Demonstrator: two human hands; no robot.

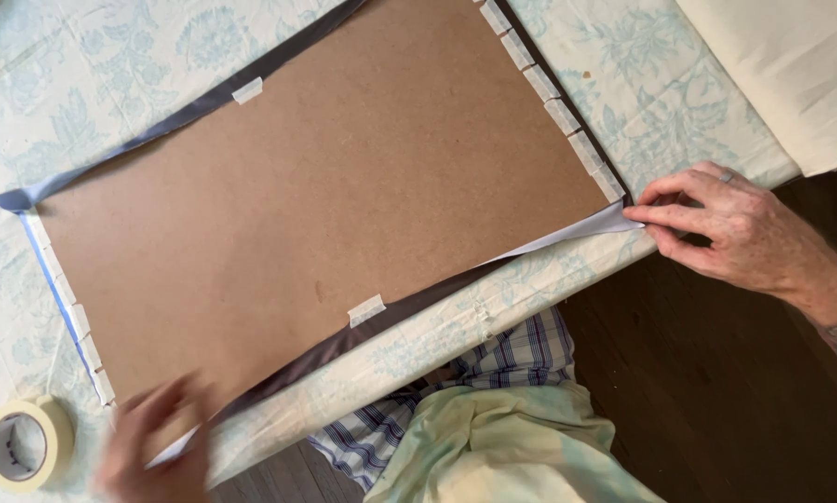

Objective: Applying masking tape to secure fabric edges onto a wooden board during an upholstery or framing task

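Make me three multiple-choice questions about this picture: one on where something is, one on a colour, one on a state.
1. Where does the roll of masking tape lie?
A. on the board
B. at the lower left, by the left hand
C. on the floor

2. What colour is the board?
A. brown
B. green
C. white

3. What is the right hand doing?
A. lying flat on the board
B. pinching the fabric corner
C. holding the tape roll

Answers: 1 B, the roll sits on the tablecloth beside the blurred left hand. 2 A, its face is plain brown. 3 B, its fingertips meet on the pale corner.

a home: floral tablecloth (pixel 623 84), wooden floor (pixel 716 391).
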